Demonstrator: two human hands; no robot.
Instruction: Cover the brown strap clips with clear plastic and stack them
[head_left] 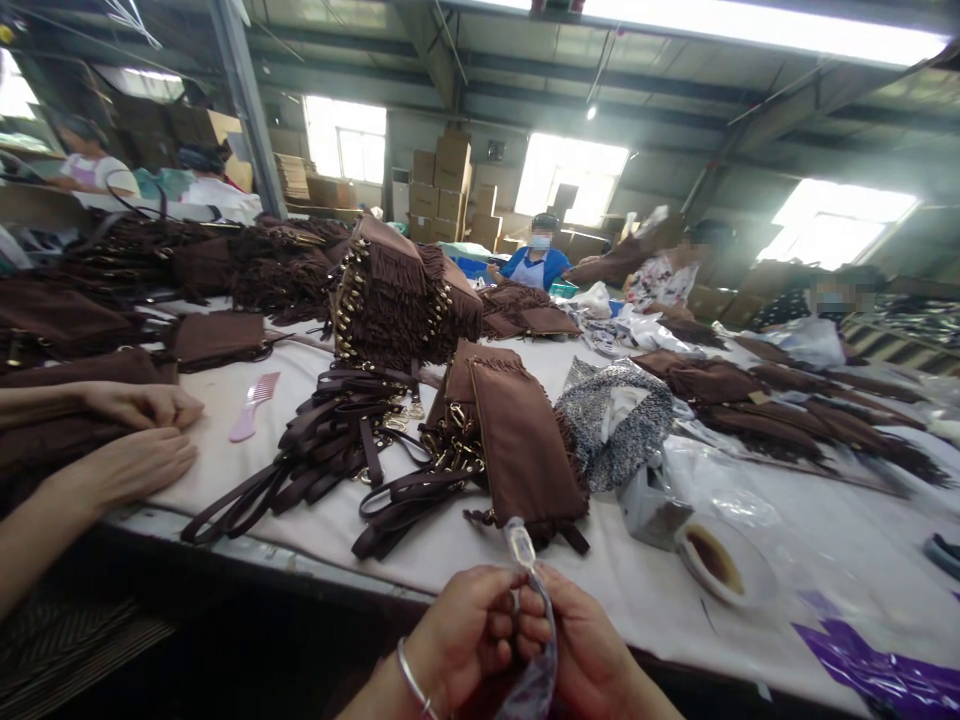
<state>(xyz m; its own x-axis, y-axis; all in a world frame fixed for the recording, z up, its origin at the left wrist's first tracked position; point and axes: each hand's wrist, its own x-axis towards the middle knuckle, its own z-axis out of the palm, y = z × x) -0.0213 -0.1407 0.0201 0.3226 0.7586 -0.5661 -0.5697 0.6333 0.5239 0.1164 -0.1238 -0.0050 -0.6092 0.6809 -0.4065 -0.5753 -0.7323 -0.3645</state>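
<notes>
Pinching a clear crumpled plastic bag [520, 545] from both sides, the fingers [495, 595] are drawn in narrow, thumbs and fingertips pressed onto the film. The left hand [465, 632] grips its left edge and the right hand [589, 655] its right edge. The two hands are just beside each other at the near edge of the scene. One end of the bag stands up above the fingers and the rest hangs down between the palms. A thin silver bangle [412, 680] circles the left wrist.

Just beyond the bag, a dark brown fringed suede pouch [525, 450] lies on the white-covered work table [450, 545]. A heap of dark brown leather straps [322, 440] lies to its left. To its right sit a grey speckled cloth [615, 420] and a white tape roll [716, 562].

Far left, a co-worker's two hands [135, 435] rest flat on brown material, near a pink plastic comb [253, 405].
</notes>
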